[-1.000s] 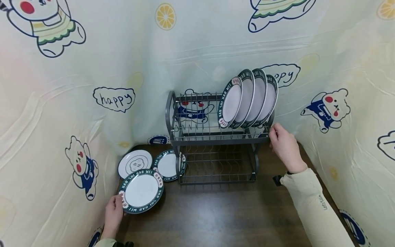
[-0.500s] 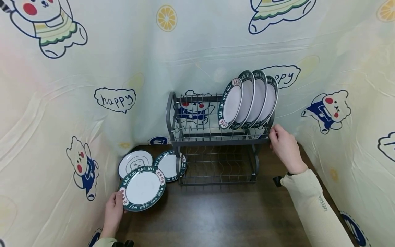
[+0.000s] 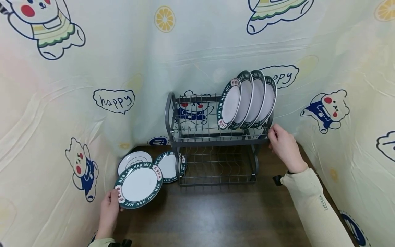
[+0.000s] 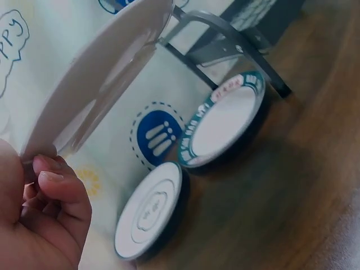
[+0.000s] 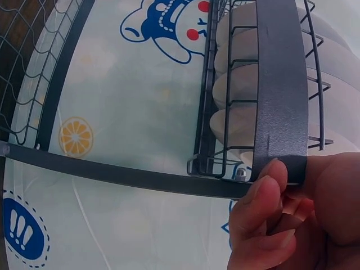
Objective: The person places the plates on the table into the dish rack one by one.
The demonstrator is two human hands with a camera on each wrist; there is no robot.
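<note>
My left hand (image 3: 108,211) pinches the left rim of a white plate (image 3: 139,185) with a green lettered border. In the left wrist view the thumb and curled fingers (image 4: 64,188) meet at that plate's edge, and its underside shows. The plate is tilted and raised above the table. At the front right corner of a grey two-tier dish rack (image 3: 213,141), my right hand (image 3: 285,147) grips the upper frame. The right wrist view shows its fingers curled at the end of the flat grey bar (image 5: 281,95). Several matching plates (image 3: 229,104) stand leaning in the upper tier's right half.
Two more plates lie on the dark wooden table (image 3: 213,212) left of the rack: a green-rimmed one (image 3: 167,166) partly behind the rack's leg, and one with a ring design (image 4: 151,211). Printed cloth (image 3: 148,68) hangs along the back and sides.
The left hand has raised the held plate slightly, away from me, and tilted it a little; it now covers more of the plate behind. The right hand stays at the rack's corner.
</note>
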